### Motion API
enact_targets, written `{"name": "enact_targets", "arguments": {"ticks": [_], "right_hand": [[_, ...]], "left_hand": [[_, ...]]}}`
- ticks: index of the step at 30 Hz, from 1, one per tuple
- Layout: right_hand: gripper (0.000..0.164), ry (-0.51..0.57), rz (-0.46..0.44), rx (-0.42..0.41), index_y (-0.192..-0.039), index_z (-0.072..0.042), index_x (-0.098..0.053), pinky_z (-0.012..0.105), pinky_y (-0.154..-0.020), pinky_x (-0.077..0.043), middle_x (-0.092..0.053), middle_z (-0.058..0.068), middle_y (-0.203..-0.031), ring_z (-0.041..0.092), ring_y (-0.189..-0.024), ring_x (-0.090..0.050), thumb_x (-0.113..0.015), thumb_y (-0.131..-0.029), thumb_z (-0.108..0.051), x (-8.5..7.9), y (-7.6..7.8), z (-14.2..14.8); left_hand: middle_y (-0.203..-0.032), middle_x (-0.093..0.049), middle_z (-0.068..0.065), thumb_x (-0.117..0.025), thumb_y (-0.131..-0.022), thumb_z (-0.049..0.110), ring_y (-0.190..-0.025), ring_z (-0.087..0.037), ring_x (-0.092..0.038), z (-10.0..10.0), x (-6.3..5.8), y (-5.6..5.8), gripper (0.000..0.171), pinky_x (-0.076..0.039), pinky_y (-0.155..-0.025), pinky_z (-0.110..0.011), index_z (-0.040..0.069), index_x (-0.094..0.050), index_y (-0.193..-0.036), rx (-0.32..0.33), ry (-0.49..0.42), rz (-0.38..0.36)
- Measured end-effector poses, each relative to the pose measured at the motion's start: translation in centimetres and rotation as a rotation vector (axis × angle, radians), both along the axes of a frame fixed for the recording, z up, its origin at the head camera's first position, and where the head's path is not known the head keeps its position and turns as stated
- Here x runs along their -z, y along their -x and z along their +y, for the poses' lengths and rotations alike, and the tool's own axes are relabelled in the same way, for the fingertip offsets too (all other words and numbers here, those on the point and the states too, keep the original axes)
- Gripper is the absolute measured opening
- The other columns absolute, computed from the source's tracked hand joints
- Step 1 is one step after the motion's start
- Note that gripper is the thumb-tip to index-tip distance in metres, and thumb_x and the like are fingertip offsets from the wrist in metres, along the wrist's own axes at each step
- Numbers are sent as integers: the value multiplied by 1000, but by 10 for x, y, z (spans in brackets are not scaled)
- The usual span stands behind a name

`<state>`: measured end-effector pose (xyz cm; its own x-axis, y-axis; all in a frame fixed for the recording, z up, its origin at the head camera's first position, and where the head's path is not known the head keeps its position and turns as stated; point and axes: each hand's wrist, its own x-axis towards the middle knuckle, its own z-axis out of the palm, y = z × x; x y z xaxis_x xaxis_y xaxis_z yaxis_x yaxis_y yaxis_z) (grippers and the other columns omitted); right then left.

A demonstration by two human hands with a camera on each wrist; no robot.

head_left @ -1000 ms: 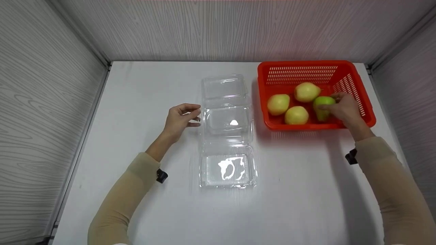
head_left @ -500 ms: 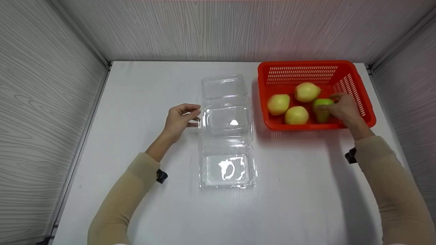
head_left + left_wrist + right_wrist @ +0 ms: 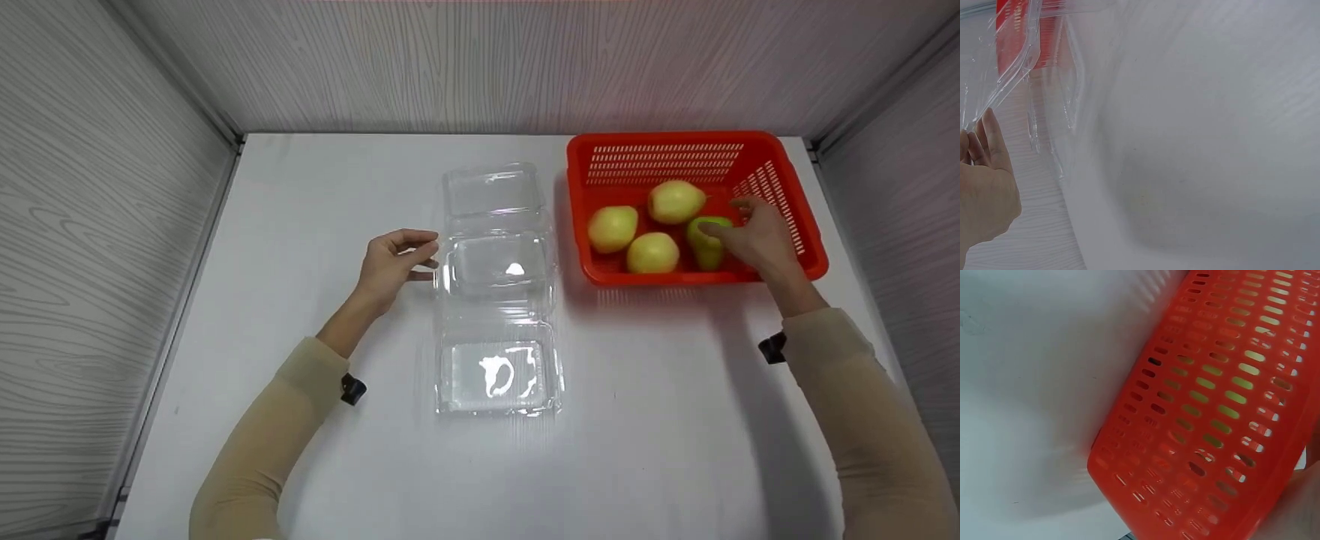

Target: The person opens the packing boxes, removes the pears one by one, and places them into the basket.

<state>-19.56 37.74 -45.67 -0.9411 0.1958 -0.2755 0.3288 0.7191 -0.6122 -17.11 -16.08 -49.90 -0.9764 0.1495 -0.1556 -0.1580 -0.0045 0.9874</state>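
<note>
A clear plastic clamshell container (image 3: 495, 266) with several sections lies unfolded in the middle of the table. My left hand (image 3: 394, 266) pinches its left edge; in the left wrist view, the fingers (image 3: 996, 140) meet at the clear rim. My right hand (image 3: 761, 232) is inside the red basket (image 3: 697, 279), over a green pear (image 3: 709, 251). Its thumb lies across the pear's top, and the other fingers stand apart from it on the far side. Three pale yellow pears (image 3: 676, 202) lie left of the green one. The basket wall hides most of the right hand in the right wrist view.
The white table (image 3: 600, 457) is bounded by a wood-grained panel (image 3: 450, 67) at the back and by panels at both sides. The red basket sits at the back right, its perforated wall filling much of the right wrist view.
The green pear has sunk slightly in the basket, and my right hand has shifted up from it, its fingers more spread. My left hand stays at the container's edge.
</note>
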Motion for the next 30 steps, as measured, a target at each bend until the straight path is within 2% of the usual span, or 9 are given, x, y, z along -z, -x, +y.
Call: {"name": "enact_targets", "arguments": {"ticks": [4, 6, 9, 14, 16, 19, 22, 26, 30], "right_hand": [[94, 8, 67, 17, -165, -4, -30, 65, -125, -39, -33, 24, -169, 46, -150, -37, -65, -98, -61, -5, -4, -4], [93, 12, 96, 30, -165, -6, -30, 66, -126, -38, -33, 23, -170, 46, -152, -36, -64, -98, -61, -7, -7, -8], [92, 13, 138, 40, -165, -8, -30, 65, -126, -38, -34, 21, -170, 44, -152, -36, -64, -98, -61, -11, -12, -14], [88, 43, 240, 17, -162, -7, -36, 64, -128, -36, -40, 17, -167, 41, -154, -36, -68, -97, -57, -16, -25, -25], [84, 57, 293, 3, -160, -5, -40, 64, -127, -37, -43, 18, -164, 41, -152, -39, -69, -97, -53, -17, -30, -30], [78, 60, 358, -10, -156, -4, -45, 62, -122, -41, -47, 19, -160, 40, -147, -42, -72, -97, -47, -19, -39, -38], [74, 37, 405, -13, -154, -6, -47, 51, -113, -47, -50, 17, -156, 36, -140, -46, -74, -96, -43, -21, -47, -47], [68, 14, 480, -31, -151, -8, -52, 40, -103, -46, -53, 14, -152, 29, -133, -48, -77, -96, -38, -23, -58, -59], [64, 32, 557, -77, -148, -7, -55, 46, -108, -46, -54, 15, -150, 30, -134, -49, -79, -94, -32, -20, -67, -68]], "left_hand": [[-103, -72, 2, -73, -100, 13, -84, -12, -74, -1, 0, 0, 19, -70, -80, -35, 5, -73, -118, -4, -6, -6], [-103, -72, 2, -73, -100, 13, -84, -12, -74, -1, 0, 0, 21, -70, -79, -32, 3, -72, -119, -1, -8, -8], [-104, -71, 2, -72, -101, 12, -85, -11, -74, 0, 0, -1, 29, -70, -78, -30, -4, -68, -125, 3, -4, -5], [-105, -69, 1, -72, -101, 12, -85, -12, -73, 0, 1, -1, 27, -70, -80, -31, -3, -68, -124, 8, -17, -9], [-105, -69, 0, -72, -101, 12, -86, -12, -73, 1, 1, -2, 23, -70, -82, -33, 1, -70, -121, 8, -17, -9], [-105, -69, 0, -71, -102, 13, -87, -12, -73, 2, 2, -2, 22, -70, -83, -34, 1, -70, -121, 6, -9, -9], [-104, -68, 0, -71, -102, 12, -86, -12, -73, 3, 3, -2, 22, -70, -83, -34, 1, -70, -121, 1, -8, -13], [-104, -68, 0, -71, -102, 13, -87, -12, -73, 4, 3, -1, 23, -70, -83, -34, 1, -70, -122, -1, -10, -23], [-104, -67, 0, -71, -102, 14, -87, -12, -72, 5, 3, -1, 26, -70, -83, -34, 0, -68, -124, 2, -6, -27]]}}
